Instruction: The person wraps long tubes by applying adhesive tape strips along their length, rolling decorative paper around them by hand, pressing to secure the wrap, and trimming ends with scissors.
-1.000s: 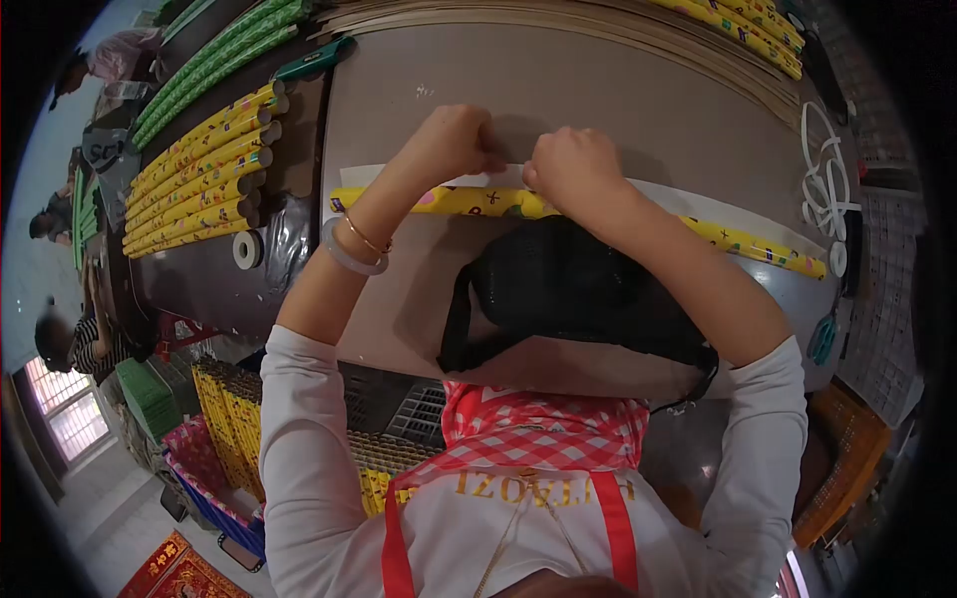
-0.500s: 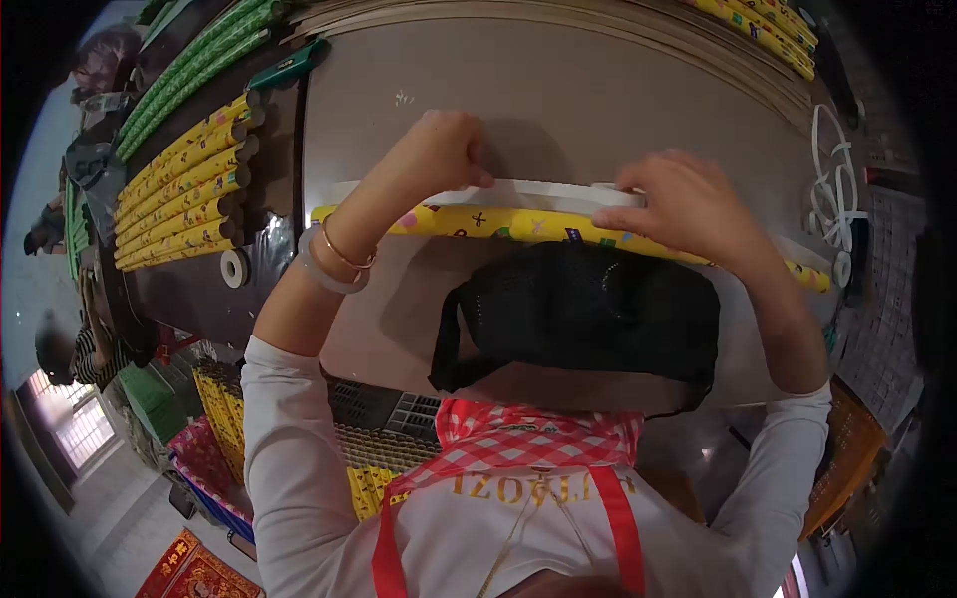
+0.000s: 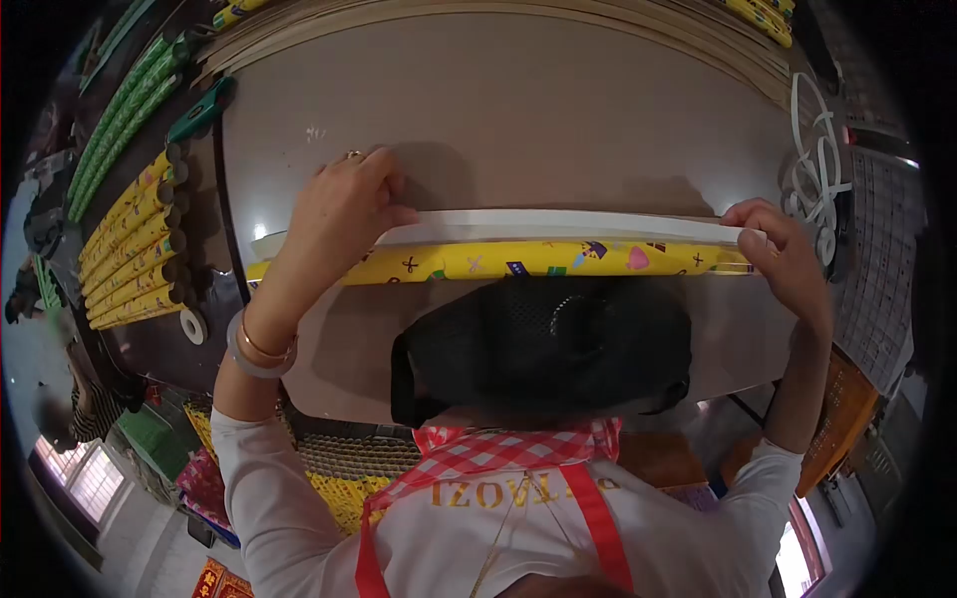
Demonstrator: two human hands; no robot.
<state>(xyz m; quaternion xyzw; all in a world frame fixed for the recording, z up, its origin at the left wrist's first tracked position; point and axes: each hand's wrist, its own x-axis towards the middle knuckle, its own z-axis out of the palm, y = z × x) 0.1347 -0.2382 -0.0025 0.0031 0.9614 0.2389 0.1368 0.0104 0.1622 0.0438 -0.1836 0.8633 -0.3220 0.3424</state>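
Observation:
A long yellow patterned paper roll [image 3: 538,261] lies across the table in front of me. Along its far side runs a flat white strip [image 3: 568,225]. Fingers curled, my left hand [image 3: 344,214] pinches at the strip towards the roll's left part. At the far right, my right hand [image 3: 783,254] grips the strip's end between thumb and fingers, close to the roll's right end. A black face mask [image 3: 558,349] in the foreground blocks the view of the table on the near side.
Several yellow rolls [image 3: 130,254] and green rolls [image 3: 130,125] lie at the left, near a green-handled cutter [image 3: 201,110] and a small tape ring [image 3: 193,326]. Brown strips [image 3: 478,12] line the table's far edge. Loose white bands [image 3: 812,149] lie right. Another person [image 3: 75,414] is far left.
My right hand has slid right along the roll to the strip's end. My left hand has lowered slightly and stays by the strip. The head view has shifted to the right.

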